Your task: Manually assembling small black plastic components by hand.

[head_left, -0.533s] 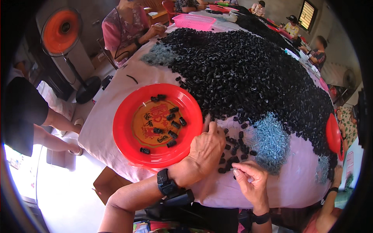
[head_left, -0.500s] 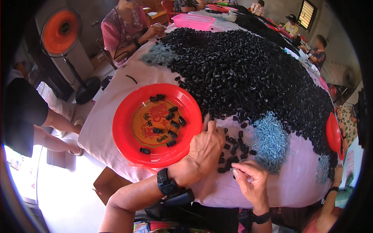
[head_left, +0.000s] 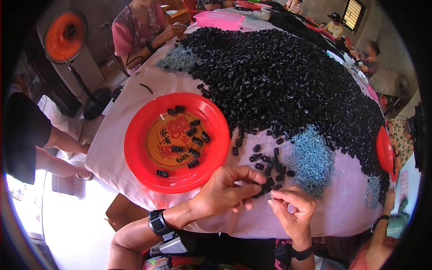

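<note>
My left hand [head_left: 227,190] is closed, thumb and index together, with a small black plastic piece [head_left: 258,195] at the fingertips, partly hidden among the loose ones behind. Close beside it, my right hand [head_left: 294,210] pinches a tiny silvery spring [head_left: 270,196] between thumb and index finger. Just beyond both hands lie several loose black pieces [head_left: 259,166]. A heap of bluish small springs [head_left: 310,157] is beyond my right hand. To the left stands a red plastic basin [head_left: 135,155] with several black pieces lying in it.
A large mound of black pieces [head_left: 270,81] covers much of the cloth-covered table [head_left: 114,139]. A second spring pile [head_left: 177,58] and a pink basket [head_left: 219,20] lie farther off. Other people sit around the table. A standing fan [head_left: 67,36] is at the left.
My left hand has drawn back from the edge of the black mound toward my right hand, its fingers now meeting near the spring. My right hand keeps its pinch. The view has shifted slightly.
</note>
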Available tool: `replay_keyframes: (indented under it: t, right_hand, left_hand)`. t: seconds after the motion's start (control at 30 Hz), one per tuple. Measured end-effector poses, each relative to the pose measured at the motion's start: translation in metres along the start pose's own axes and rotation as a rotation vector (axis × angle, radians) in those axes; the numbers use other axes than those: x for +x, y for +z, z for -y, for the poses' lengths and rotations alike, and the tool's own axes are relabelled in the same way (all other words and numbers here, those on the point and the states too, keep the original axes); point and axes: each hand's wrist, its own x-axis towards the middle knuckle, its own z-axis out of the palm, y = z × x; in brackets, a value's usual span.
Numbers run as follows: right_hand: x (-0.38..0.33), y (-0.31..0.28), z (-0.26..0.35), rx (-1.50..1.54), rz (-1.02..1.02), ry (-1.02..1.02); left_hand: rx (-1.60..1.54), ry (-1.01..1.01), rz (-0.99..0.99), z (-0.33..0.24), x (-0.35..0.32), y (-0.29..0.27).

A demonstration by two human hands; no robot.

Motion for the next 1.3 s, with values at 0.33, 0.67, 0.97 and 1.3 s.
replay_keyframes:
  t: [0.33, 0.67, 0.97, 1.3]
  right_hand:
    - [0.003, 0.008, 0.020, -0.146, 0.079, -0.136]
    - [0.013, 0.003, 0.023, -0.420, 0.121, -0.358]
    - [0.019, 0.009, 0.029, -0.511, 0.186, -0.392]
    - [0.026, 0.013, 0.032, -0.480, 0.223, -0.401]
  left_hand:
    - [-0.566, -0.276, 0.111, 0.033, -0.021, 0.009]
    - [-0.596, -0.205, 0.193, 0.038, -0.020, 0.009]
    - [-0.673, -0.183, 0.260, 0.046, -0.017, 0.006]
    - [-0.852, -0.196, 0.317, 0.054, -0.017, 0.001]
